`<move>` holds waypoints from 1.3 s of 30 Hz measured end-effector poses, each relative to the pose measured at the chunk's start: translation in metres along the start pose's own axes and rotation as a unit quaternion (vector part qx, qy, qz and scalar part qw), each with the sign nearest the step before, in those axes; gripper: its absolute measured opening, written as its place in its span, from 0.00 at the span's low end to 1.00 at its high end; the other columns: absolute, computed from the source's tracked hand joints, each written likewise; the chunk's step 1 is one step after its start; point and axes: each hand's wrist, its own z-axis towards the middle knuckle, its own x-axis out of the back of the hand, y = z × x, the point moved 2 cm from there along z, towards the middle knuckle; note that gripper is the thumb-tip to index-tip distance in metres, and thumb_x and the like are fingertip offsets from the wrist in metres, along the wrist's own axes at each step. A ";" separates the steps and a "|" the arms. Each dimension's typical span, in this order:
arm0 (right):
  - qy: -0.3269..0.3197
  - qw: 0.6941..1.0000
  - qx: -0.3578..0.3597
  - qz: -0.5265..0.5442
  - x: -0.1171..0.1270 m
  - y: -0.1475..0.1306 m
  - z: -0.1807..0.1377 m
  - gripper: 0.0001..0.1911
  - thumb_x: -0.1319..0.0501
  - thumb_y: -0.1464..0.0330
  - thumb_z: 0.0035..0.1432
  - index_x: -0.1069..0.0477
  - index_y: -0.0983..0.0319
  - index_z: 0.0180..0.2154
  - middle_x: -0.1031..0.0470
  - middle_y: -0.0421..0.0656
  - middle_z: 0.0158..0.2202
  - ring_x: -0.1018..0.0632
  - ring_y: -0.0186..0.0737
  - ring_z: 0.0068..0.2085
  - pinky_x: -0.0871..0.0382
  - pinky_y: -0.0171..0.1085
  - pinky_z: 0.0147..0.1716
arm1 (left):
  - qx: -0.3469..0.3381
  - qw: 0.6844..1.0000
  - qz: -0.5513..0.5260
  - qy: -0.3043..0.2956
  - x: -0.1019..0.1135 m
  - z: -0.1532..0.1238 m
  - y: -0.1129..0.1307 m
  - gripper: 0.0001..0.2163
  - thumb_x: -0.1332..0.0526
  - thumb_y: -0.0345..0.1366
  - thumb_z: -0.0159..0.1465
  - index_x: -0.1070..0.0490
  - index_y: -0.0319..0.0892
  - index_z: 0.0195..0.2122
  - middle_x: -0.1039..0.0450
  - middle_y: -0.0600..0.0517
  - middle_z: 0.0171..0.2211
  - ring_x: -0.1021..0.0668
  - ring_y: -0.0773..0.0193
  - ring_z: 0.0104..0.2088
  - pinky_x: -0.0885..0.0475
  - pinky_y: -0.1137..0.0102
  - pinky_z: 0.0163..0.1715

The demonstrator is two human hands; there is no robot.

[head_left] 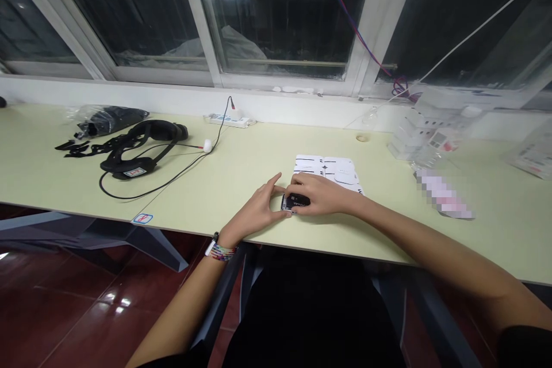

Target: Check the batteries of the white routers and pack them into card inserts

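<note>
Right grip (307,191) was clamped on a small black pack (299,200), its fingers bent over the far side and its thumb at the near edge. Left grip (260,205) stood apart, thumb and forefinger spread into a wide curve at the pack's left end; the thumb tip came close to that end (whether it touched, I could not tell). Pale lettering showed on the pack, ending in "mAh", with a small square mark beside it. The pack was near the front edge of the pale yellow-green bench (241,161), at the near left corner of a white printed sheet (308,162). Black lines and W-shaped marks ran over that sheet, and a small rounded white piece (345,176) lay on it, beyond the right wrist. Whether the pack overlapped the sheet was hidden by the right hand.

Beaded bracelets (222,251) circled the left wrist. Well off to the left lay a black headset (161,130), with a bag of dark items (112,119) behind it and a dark cable (125,198) looping in front. That cable rose toward a white power strip (229,121) by the wall. To the right were a tape roll (362,138), stacked white boxes (435,121) in clear plastic and a blurred paper slip (451,202).
</note>
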 end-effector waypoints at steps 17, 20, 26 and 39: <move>0.114 0.971 -0.169 0.124 0.028 0.029 -0.101 0.16 0.33 0.67 0.57 0.31 0.54 0.46 0.23 0.44 0.48 0.23 0.50 0.47 0.27 0.48 0.48 | 0.000 1.000 0.028 0.006 0.001 0.001 0.005 0.49 0.25 0.42 0.66 0.54 0.55 0.81 0.23 0.47 0.66 0.27 0.44 0.71 0.38 0.47 0.74; 0.108 0.968 -0.188 0.122 0.024 0.028 -0.105 0.16 0.32 0.67 0.56 0.31 0.54 0.47 0.22 0.44 0.49 0.23 0.50 0.47 0.26 0.49 0.47 | 0.001 1.000 0.029 0.008 0.002 0.001 0.005 0.48 0.25 0.43 0.66 0.53 0.56 0.81 0.23 0.48 0.66 0.27 0.45 0.71 0.37 0.47 0.74; 0.099 0.968 -0.200 0.118 0.027 0.028 -0.109 0.17 0.32 0.66 0.56 0.31 0.54 0.47 0.22 0.45 0.49 0.23 0.52 0.48 0.26 0.51 0.49 | 0.005 0.999 0.032 0.005 0.002 0.001 0.002 0.48 0.25 0.44 0.67 0.53 0.56 0.81 0.23 0.48 0.66 0.28 0.44 0.71 0.37 0.46 0.74; 0.084 0.969 -0.205 0.112 0.025 0.026 -0.110 0.17 0.32 0.66 0.56 0.30 0.54 0.48 0.22 0.45 0.50 0.22 0.52 0.48 0.25 0.52 0.49 | -0.001 1.000 0.031 0.002 0.002 0.001 0.001 0.47 0.26 0.45 0.67 0.53 0.57 0.81 0.24 0.48 0.66 0.28 0.45 0.71 0.37 0.45 0.74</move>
